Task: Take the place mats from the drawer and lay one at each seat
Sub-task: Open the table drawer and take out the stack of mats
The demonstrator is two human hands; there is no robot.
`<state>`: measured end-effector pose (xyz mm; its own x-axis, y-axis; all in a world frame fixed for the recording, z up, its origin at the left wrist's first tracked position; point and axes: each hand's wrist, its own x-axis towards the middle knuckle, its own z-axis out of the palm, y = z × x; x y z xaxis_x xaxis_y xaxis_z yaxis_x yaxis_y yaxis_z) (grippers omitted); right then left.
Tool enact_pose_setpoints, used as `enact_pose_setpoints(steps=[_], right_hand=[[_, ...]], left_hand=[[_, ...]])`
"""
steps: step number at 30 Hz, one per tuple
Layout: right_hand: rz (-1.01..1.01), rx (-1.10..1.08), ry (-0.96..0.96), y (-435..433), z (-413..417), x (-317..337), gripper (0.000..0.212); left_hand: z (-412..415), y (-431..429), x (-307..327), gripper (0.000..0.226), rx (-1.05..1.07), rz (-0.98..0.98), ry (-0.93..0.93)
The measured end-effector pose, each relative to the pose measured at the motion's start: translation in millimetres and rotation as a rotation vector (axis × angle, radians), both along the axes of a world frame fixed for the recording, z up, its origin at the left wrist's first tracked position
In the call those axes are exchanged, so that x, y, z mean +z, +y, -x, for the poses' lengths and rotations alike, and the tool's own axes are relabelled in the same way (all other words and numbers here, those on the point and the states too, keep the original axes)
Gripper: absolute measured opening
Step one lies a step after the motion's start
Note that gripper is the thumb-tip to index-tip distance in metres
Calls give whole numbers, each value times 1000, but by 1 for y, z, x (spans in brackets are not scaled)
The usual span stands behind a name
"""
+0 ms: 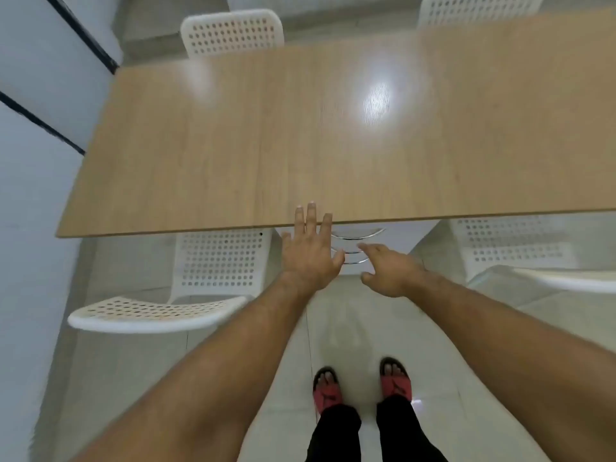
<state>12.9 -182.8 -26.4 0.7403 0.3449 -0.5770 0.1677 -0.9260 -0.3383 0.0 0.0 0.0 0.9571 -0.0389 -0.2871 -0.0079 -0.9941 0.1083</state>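
Below the near edge of the counter [233, 145], a person reaches with both hands for a white drawer unit [400, 236] tucked under it, fronted by curved chrome handles [358, 234]. The left hand [308, 255] hovers flat over the counter's edge, its grip apart, fingers straight and holding nothing. The right hand [390, 271], just beside the handles, has a loosely curled grip, also empty. No place mats show anywhere; they are presumably inside the drawers, which look shut. The step in hand appears to be opening a drawer. That is best done by hooking the right fingers behind the middle of one handle and pulling straight out from the counter, with the left hand kept off the drawer's path. White perforated chairs [220, 258] stand along the counter's two long sides. No brand or writing can be read; a dark mark on the red sandals [328, 393] is too blurred to make out.
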Motion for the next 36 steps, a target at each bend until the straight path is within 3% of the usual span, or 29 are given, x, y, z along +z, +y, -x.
enact_pose_setpoints(steps=[4,11,15,20,27,29,33,36], right_hand=[[41,69,38,9,-23,-39,81],[93,9,-39,20,-26,-76,85],[109,-40,-54,31,-21,-67,72],[153,121,-20,19,12,-38,55],[-82,-71,-377,-5,56,-9,29],[-66,-41,-319,-12,66,-12,35],[67,37,-22,-21,96,-26,48],[51,37,33,-23,115,-32,53]], left_hand=[[-14,2,-42,82,15,-42,75],[-7,-2,-73,92,51,-23,-15],[0,-5,-72,82,79,2,-16],[39,-18,-71,73,120,86,26],[103,-30,-62,63,111,30,67],[117,-32,-59,61,102,18,85],[140,-32,-59,64,123,55,200],[153,-32,-59,71,116,53,291]])
